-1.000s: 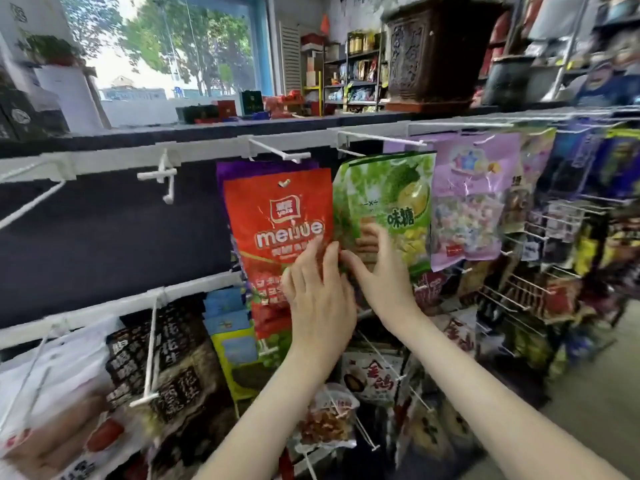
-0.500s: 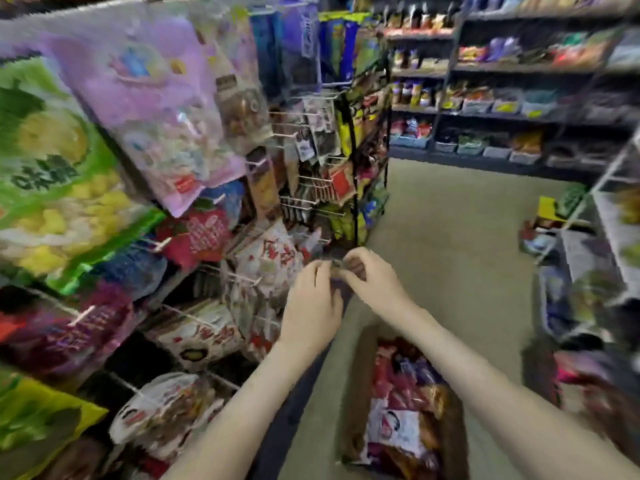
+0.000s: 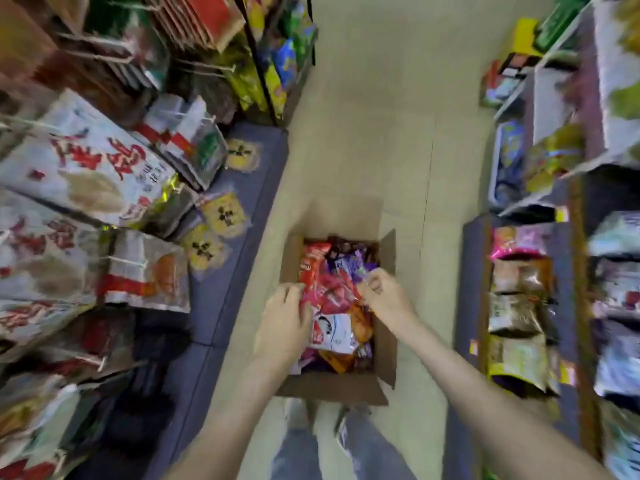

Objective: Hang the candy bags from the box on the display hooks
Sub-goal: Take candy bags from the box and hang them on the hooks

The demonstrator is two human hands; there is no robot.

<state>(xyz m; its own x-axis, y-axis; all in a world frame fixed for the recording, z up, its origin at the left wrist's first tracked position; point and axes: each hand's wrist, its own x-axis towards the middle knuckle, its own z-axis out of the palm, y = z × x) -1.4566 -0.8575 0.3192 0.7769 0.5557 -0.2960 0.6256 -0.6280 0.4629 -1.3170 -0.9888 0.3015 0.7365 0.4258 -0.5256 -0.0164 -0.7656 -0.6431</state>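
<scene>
An open cardboard box stands on the floor below me, filled with several candy bags. Among them are a red bag, a purple bag and a white bag. My left hand reaches into the box's left side, its fingers lying on a pink-red bag. Over the box's right side, my right hand has its fingers curled and pinches the edge of the purple bag. The view is blurred.
A display rack with snack bags on wire hooks fills the left side. Shelves with more packets line the right. A beige floor aisle runs ahead between them. My jeans show below the box.
My view swung from the top hooks down to the box on the floor. Both hands left the hanging green bag and dropped into the box.
</scene>
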